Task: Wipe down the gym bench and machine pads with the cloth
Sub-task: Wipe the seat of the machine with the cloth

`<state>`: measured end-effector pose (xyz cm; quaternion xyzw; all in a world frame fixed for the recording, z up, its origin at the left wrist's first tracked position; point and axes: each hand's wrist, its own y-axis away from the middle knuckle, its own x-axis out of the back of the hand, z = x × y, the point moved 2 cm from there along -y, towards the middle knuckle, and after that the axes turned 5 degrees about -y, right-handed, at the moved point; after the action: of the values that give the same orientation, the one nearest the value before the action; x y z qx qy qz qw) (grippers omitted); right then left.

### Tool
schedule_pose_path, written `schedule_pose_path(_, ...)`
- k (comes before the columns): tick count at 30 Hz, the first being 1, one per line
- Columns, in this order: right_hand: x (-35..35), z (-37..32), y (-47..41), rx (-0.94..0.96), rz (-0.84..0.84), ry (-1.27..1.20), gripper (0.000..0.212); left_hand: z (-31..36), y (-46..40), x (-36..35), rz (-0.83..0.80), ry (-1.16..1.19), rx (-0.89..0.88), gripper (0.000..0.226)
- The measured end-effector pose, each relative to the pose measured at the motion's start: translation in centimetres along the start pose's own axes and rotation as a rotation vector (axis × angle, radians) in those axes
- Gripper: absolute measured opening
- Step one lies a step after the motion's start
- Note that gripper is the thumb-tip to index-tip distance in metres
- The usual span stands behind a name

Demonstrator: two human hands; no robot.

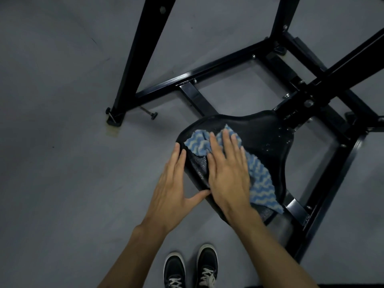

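R hand (227, 173) flat, fingers straight, atop cloth (260, 183) on seat pad (268, 140); L hand (172, 183) flat on pad edge.

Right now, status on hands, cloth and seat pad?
Right hand flat on cloth, pressing it to seat pad. Left hand steadying pad edge. Nothing in the way.

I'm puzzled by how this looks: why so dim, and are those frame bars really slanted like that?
Head view: dim, bluish light with soft shadows on the floor; the wide-angle lens splays the frame bars outward. The seat shows faint sheen and pale specks. The right hand pressing the cloth and the left hand look slightly soft-edged.
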<state>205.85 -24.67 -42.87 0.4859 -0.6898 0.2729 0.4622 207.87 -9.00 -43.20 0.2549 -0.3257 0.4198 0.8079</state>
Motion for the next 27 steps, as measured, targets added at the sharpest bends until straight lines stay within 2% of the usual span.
schedule_pose_path(4,-0.7,-1.9,2.9,0.151,-0.087,0.017,0.053,-0.1,-0.2,0.2,-0.003,0.054,0.002,0.106)
schedule_pose_path(9,-0.7,-2.1,-2.3,0.243,-0.137,0.029,0.054,-0.3,-0.2,0.1,-0.001,0.028,0.007,0.108)
schedule_pose_path(16,-0.6,-1.6,1.1,0.06,-0.035,0.011,0.053,-0.7,-0.2,0.9,-0.015,-0.067,0.0,0.106)
schedule_pose_path(22,-0.7,-2.0,-3.6,0.394,-0.172,0.047,0.051,-2.3,0.5,1.2,-0.057,-0.171,0.024,0.108)
schedule_pose_path(24,-0.3,-1.7,-5.6,0.321,-0.184,0.06,0.053,-1.9,0.6,1.2,-0.049,-0.184,0.027,0.106)
schedule_pose_path(27,-0.5,-2.1,-4.5,0.071,-0.093,0.021,0.054,-1.6,0.3,1.3,-0.04,-0.189,0.008,0.1)
